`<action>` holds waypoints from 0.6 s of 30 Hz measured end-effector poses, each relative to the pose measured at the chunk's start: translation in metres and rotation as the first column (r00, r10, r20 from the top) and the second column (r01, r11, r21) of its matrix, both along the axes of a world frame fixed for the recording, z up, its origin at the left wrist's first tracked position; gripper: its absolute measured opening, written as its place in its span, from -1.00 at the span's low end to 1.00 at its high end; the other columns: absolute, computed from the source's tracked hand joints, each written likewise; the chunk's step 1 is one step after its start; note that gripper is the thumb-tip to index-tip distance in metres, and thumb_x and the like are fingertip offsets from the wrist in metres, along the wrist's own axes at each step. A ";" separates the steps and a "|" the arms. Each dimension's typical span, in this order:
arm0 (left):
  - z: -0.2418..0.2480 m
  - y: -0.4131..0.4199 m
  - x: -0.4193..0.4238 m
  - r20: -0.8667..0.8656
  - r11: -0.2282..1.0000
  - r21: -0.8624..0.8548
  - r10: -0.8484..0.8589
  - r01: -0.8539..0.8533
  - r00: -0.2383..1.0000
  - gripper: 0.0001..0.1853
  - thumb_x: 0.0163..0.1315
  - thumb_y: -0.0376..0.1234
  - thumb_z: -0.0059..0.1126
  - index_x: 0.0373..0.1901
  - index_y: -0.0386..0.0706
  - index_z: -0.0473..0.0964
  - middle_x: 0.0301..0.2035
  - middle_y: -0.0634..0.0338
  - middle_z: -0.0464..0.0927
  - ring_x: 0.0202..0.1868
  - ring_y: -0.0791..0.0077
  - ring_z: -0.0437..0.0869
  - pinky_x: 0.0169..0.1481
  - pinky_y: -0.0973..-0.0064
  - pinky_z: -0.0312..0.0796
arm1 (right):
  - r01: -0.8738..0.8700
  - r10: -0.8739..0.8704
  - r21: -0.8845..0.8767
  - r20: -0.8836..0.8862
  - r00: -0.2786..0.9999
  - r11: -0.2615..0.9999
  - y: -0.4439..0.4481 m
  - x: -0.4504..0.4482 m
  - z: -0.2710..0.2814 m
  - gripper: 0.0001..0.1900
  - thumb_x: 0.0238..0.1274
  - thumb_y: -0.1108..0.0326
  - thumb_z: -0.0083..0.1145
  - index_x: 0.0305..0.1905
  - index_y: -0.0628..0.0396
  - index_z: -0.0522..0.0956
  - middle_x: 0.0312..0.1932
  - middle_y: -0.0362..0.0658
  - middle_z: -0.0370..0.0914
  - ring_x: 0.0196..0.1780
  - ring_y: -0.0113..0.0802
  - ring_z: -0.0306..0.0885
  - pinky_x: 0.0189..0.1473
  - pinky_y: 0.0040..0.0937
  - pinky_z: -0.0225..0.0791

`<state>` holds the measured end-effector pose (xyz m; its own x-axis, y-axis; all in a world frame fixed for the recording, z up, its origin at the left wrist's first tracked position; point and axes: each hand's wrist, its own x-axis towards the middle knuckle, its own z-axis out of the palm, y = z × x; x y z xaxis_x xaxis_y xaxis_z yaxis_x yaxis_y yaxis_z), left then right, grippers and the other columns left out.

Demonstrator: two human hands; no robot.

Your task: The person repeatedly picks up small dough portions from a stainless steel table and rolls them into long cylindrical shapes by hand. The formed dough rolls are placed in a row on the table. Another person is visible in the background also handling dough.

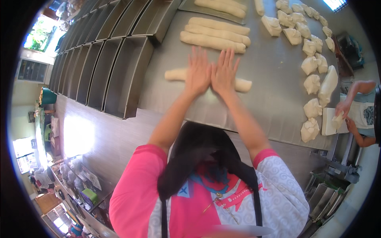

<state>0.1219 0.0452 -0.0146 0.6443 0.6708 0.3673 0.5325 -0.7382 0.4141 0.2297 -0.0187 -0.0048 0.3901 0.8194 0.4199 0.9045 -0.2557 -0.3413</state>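
My left hand (pixel 198 70) lies flat, palm down, across a dough log (pixel 243 85) on the metal worktable (pixel 268 76). Beside it, my right hand (pixel 223 70) presses on the same log, the thumbs meeting or nearly so. Both hands have straight fingers and grip nothing. The log's two ends stick out past the hands; its middle is hidden under them. Just beyond my fingertips, several finished dough rolls (pixel 214 41) lie side by side.
Rows of deep metal loaf pans (pixel 126 77) stand along the left. More rolls rest on a metal tray (pixel 190 6) at the back. Folded dough pieces (pixel 312 84) line the right side, near a longer dough piece (pixel 328 84). At far right, another person's hands (pixel 343 109) handle dough over a white block (pixel 327 122).
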 end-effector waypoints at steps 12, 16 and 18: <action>0.035 -0.103 -0.122 -0.155 0.969 -0.242 -0.094 0.055 0.983 -0.20 0.41 -0.12 -0.05 0.46 -0.51 -0.04 0.48 -0.32 -0.10 0.54 -0.24 -0.17 0.57 -0.09 -0.27 | -0.218 0.195 -0.182 -0.137 0.971 0.959 -0.159 -0.057 0.023 -0.14 0.26 -0.01 0.10 0.45 0.44 0.12 0.52 0.30 0.00 0.61 0.12 -0.08 0.57 0.16 -0.34; 0.038 -0.099 -0.119 -0.262 0.973 -0.231 -0.054 -0.008 0.964 -0.16 0.38 -0.12 0.00 0.47 -0.51 -0.06 0.47 -0.36 -0.11 0.53 -0.29 -0.18 0.57 -0.09 -0.28 | -0.205 0.184 -0.243 -0.109 0.977 0.948 -0.151 -0.043 0.016 -0.21 0.36 0.00 -0.04 0.44 0.46 0.13 0.54 0.28 -0.02 0.62 0.14 -0.12 0.54 0.17 -0.27; 0.029 -0.059 -0.089 -0.220 0.990 -0.141 -0.012 -0.019 0.975 -0.15 0.37 -0.10 0.02 0.47 -0.51 -0.05 0.46 -0.40 -0.11 0.52 -0.33 -0.17 0.57 -0.10 -0.27 | -0.153 0.160 -0.163 0.031 0.987 0.975 -0.105 -0.013 0.010 -0.23 0.38 0.01 -0.05 0.44 0.46 0.14 0.54 0.27 -0.02 0.62 0.13 -0.13 0.54 0.21 -0.28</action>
<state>0.0325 -0.0142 0.0140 0.6961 0.7081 0.1185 0.6245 -0.6787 0.3864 0.2166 -0.1240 0.0056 0.2364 0.9265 0.2927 0.9506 -0.1581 -0.2673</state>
